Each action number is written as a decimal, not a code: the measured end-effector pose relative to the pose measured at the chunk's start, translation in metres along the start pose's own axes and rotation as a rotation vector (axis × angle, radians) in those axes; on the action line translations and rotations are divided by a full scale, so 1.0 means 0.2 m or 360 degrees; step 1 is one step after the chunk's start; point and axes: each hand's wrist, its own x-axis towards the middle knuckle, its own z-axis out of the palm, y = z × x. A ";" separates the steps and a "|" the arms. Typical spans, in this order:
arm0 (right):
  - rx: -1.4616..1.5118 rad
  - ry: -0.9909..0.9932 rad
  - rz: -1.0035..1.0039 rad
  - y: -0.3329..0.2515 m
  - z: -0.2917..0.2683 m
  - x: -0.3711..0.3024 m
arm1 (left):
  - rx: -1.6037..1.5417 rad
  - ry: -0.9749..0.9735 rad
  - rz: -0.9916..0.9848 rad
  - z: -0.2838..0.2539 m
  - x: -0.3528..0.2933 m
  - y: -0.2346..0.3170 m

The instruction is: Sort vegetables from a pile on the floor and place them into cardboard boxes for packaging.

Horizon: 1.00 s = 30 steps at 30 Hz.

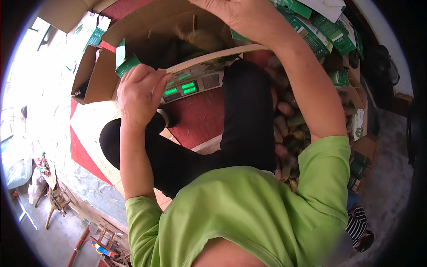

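Note:
My left hand (138, 91) is closed at the near left corner of an open cardboard box (213, 57), with its fingers curled over the rim beside a green flap (128, 65). Inside the box is some shadowed, brownish produce (200, 40). My right hand (235, 11) reaches over the box's right side; its fingers run out of the picture at the top, so what they touch is hidden. Just below the box's near wall sits a weighing scale (187, 89) with lit green digits.
A heap of root vegetables (284, 118) lies to the right of my leg. Green and white cartons (316, 35) are piled at the far right. Another open box (95, 75) stands at left. A person in a striped top (357, 224) is at lower right.

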 end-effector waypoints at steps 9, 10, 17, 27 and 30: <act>0.0173 0.0515 0.0677 0.33 -0.28 -0.45 | 0.0082 0.0231 -0.0109 -0.02 -0.01 -0.02; 0.0237 0.0628 0.0827 0.39 -0.31 -0.55 | 0.0095 0.0249 -0.0134 -0.02 -0.01 -0.02; 0.0211 0.0815 0.1705 0.80 -0.20 -1.40 | 0.0112 0.0237 -0.0097 -0.03 -0.01 -0.03; -0.0122 0.0189 0.1823 1.08 0.39 -2.32 | -0.0006 0.0295 0.0030 0.01 0.00 -0.10; -0.0523 0.0049 0.1648 1.06 0.51 -2.35 | 0.0063 0.0288 -0.0026 0.01 0.00 -0.10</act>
